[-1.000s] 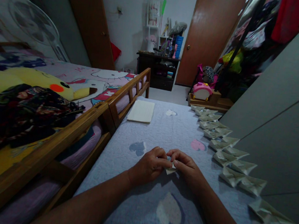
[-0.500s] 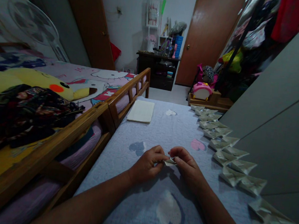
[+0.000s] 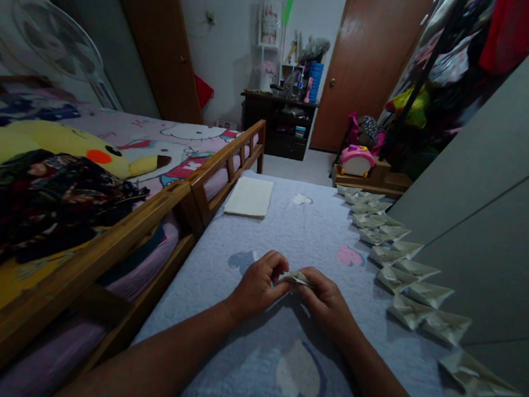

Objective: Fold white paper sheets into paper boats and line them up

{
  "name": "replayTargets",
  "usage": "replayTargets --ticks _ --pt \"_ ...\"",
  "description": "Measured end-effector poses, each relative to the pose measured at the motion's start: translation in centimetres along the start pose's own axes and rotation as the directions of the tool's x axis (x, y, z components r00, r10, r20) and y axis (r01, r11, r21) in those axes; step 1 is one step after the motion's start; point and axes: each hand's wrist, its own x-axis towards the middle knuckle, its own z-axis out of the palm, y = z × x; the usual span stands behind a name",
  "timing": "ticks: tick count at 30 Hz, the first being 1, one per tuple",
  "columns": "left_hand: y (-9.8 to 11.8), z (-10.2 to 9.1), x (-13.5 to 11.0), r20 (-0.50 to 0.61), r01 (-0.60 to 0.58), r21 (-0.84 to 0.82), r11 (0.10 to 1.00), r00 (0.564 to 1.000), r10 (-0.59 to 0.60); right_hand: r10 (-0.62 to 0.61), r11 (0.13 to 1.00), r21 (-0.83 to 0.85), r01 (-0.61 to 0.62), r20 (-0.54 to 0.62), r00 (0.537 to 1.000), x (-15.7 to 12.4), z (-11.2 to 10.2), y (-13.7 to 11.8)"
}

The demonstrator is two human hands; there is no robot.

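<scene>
A small piece of folded pale paper (image 3: 298, 278) is held just above the quilted blue bed cover (image 3: 309, 224). My right hand (image 3: 327, 297) pinches it from the right, thumb below and fingers on top. From the left, the thumb of my left hand (image 3: 258, 288) reaches the paper's near edge while the fingers curl above it. Folded paper boats (image 3: 446, 327) stand in a long double row down the right side of the bed. A stack of pale paper sheets (image 3: 249, 197) lies flat at the far left corner.
A wooden bed rail (image 3: 171, 199) runs along the left, with a second bed, a yellow plush toy (image 3: 86, 147) and dark patterned cloth (image 3: 39, 208) beyond it. A pale cabinet (image 3: 489, 239) borders the right. At the back stands a dark dresser (image 3: 274, 121).
The folded paper has been tilted and raised slightly. My left fingertips have lifted off it and curled, and my right fingers have closed down over it.
</scene>
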Motion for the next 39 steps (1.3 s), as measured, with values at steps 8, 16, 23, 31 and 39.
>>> replayTargets --ticks 8,16,23,31,39 --pt "0.1 -0.6 -0.3 0.033 -0.185 -0.110 0.977 0.981 0.190 0.034 0.996 0.082 -0.035 0.023 0.999 -0.1 -0.1 0.7" --pt "0.1 -0.5 0.0 0.049 -0.141 -0.111 0.984 0.988 0.147 0.013 0.982 0.187 0.010 -0.120 0.993 -0.3 0.6 1.6" --pt "0.0 -0.4 0.1 0.060 -0.116 -0.091 0.989 0.991 0.122 -0.067 0.996 0.059 0.074 -0.124 0.990 0.0 0.4 0.7" --pt "-0.1 -0.7 0.1 0.095 -0.110 -0.047 0.993 0.989 0.114 0.057 0.983 0.183 -0.032 -0.133 0.989 0.0 0.4 0.6" --pt "-0.2 -0.9 0.2 0.080 -0.017 -0.059 0.998 0.997 0.022 0.138 0.971 0.218 -0.094 -0.196 0.971 -0.1 0.4 0.8"
